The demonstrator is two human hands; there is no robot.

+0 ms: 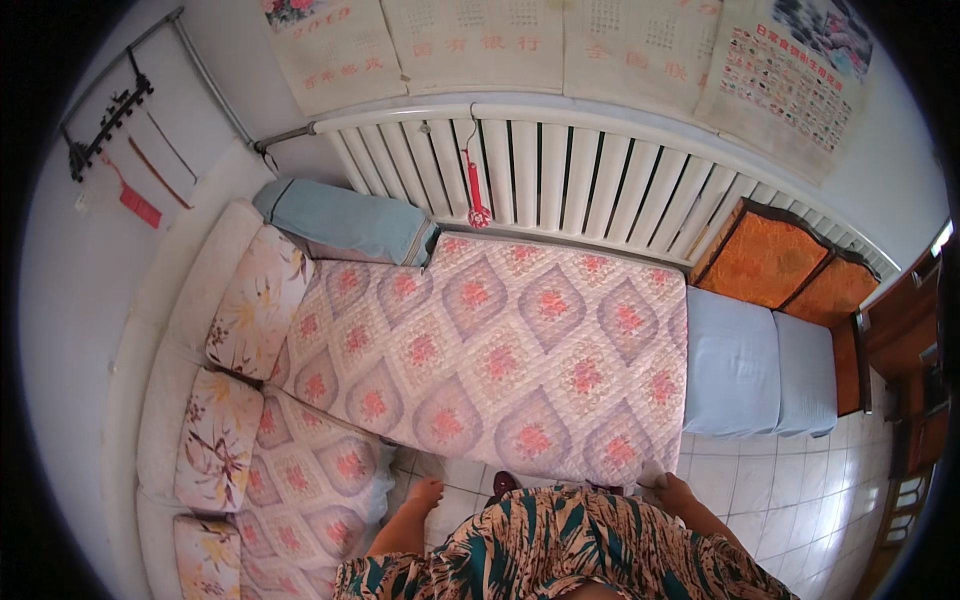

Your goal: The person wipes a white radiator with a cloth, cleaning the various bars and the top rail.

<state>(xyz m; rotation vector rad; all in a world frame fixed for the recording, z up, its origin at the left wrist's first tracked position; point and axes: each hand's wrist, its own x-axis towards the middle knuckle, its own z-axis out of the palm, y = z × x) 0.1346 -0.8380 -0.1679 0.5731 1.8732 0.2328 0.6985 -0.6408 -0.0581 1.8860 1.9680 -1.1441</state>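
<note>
My left hand (427, 492) hangs over the floor, beside the near edge of the quilted cover, with its fingers curled in and nothing showing in them. At the near right corner of the large quilted cover (500, 362) is my right hand (673, 492). Its fingers are closed on a small pale cloth-like thing (652, 472), too small to make out exactly. Pink flowers and mauve diamond shapes pattern the cover, which lies mostly flat over the couch. A matching cover (292, 475) lies along the left-hand seat section.
Floral cushions (262, 300) line the couch back at left. A folded blue-grey bundle (345, 222) rests in the far left corner, before a white radiator (560, 185). Two blue seats (733, 360) with wooden backs (765, 255) stand at right. Tiled floor (770, 495) runs along the near right.
</note>
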